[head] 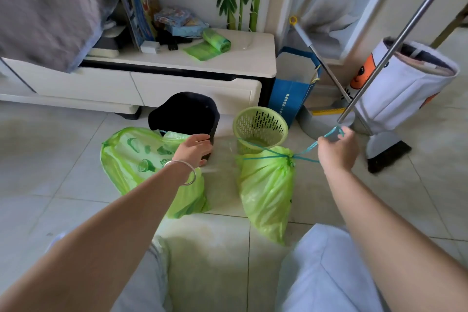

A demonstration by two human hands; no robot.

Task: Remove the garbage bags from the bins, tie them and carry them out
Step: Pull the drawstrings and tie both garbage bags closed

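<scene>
Pinching blue drawstring [329, 135], right hand [338, 151], blue box [291, 91] lettering unreadable

Thin, crinkled, translucent green plastic garbage bags [266, 190] lie on glossy pale floor tiles [63, 159], next to a perforated green plastic basket bin [260, 125] and a matt black plastic bin [184, 114], with a smooth white cabinet surface [248, 58] and a shiny metal broom pole [405, 33] behind.
</scene>
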